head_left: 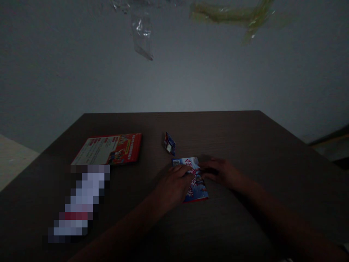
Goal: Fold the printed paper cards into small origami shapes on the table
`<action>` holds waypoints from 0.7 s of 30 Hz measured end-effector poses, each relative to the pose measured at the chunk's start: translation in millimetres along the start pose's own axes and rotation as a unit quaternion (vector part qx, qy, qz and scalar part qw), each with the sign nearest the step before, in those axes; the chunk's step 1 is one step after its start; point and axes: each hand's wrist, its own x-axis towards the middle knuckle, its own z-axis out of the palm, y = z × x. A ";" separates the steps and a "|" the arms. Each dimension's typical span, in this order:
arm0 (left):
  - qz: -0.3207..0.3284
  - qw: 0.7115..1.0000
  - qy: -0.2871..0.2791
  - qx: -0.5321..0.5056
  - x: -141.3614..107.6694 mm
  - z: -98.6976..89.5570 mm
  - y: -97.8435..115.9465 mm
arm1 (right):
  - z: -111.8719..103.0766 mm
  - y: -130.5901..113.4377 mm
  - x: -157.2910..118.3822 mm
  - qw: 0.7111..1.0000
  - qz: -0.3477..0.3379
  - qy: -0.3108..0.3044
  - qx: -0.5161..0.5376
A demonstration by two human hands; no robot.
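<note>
A blue booklet [196, 189] with red lettering and a small printed code in its corner lies flat on the dark table. Across its left side rests my left hand [177, 183], fingers stretched out over the cover. My right hand [220, 173] is at the booklet's right edge, its fingers extended and nothing seen in them. Just beyond the booklet stands a small folded blue piece of printed paper or wrapper [169, 144]; its exact kind is unclear in the dim light.
To the left lies a red flat box or book [131, 149] with a white text panel. Nearer me is a long pale item [84, 200], blurred out by large pixels. The brown table [218, 131] meets a grey wall [191, 80] with tape strips [223, 14] high up.
</note>
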 end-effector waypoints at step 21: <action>0.004 1.000 0.004 0.016 1.7 2.8 -5.6 | 13.2 -0.9 6.7 0.996 0.000 0.073 -0.051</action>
